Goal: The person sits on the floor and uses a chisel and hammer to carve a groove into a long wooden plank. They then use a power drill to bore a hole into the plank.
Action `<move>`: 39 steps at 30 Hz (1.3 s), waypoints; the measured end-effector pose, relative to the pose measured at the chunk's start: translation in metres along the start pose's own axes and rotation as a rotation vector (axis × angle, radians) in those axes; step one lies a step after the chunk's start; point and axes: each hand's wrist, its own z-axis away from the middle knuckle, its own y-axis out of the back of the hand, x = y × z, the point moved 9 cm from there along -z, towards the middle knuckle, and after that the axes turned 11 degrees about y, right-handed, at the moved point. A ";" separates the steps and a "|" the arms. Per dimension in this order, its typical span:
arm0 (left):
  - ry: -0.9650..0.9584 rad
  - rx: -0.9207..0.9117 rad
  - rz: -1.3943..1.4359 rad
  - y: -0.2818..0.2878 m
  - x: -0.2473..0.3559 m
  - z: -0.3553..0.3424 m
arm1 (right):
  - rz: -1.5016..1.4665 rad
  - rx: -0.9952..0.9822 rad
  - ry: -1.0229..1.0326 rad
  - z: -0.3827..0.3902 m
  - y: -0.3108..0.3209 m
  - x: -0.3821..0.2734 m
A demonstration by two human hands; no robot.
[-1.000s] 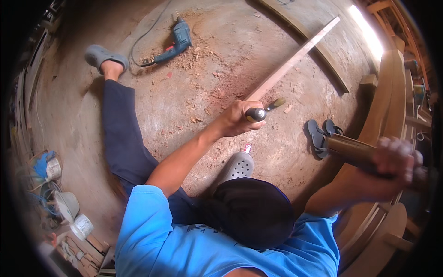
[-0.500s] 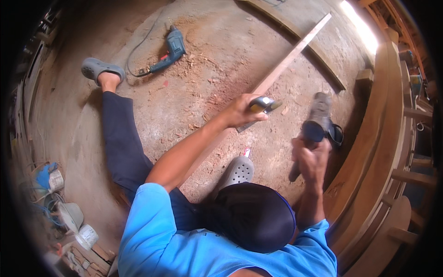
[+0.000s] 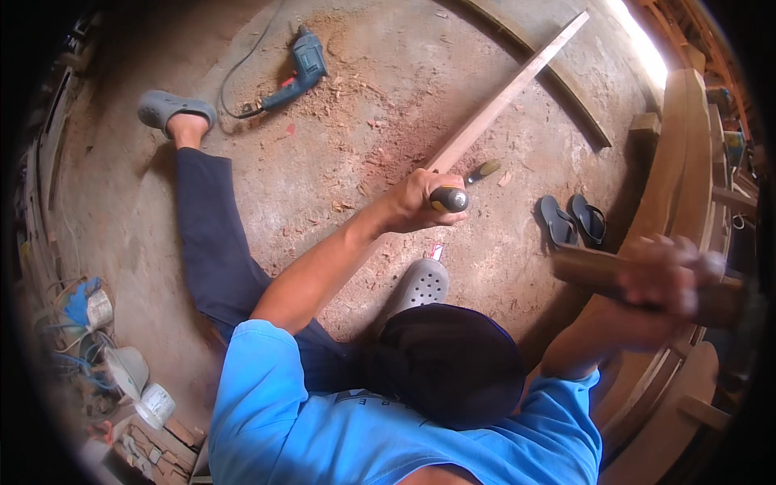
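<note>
My left hand is closed around a chisel, its yellow-and-black handle pointing up with a metal cap on the end. The chisel's blade is hidden beneath the hand. Under that hand lies a long pale wooden bar, running away to the far right. Off to the right, my right hand grips a hammer by its wooden handle. The hammer's head, near the right rim, is smeared by motion. Just beyond my left hand, another yellow-and-dark handle rests low by the bar.
A blue-grey power drill with a cord lies among wood shavings at the far left. Dark flip-flops sit on the floor to the right. Long planks line the right side; another timber crosses beneath the bar. Buckets stand left.
My right hand has swung the hammer away to the right, uncovering the flip-flops. The left hand keeps its hold on the chisel, whose handle has shifted slightly nearer.
</note>
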 end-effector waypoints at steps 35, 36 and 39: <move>-0.113 0.317 -0.179 0.055 0.100 0.110 | 1.286 -1.025 -1.443 0.377 0.255 0.204; -0.066 0.387 -0.184 0.066 0.095 0.115 | 1.284 -1.006 -1.442 0.378 0.255 0.203; 0.002 0.506 -0.310 0.089 0.075 0.115 | 1.288 -0.951 -1.431 0.380 0.255 0.201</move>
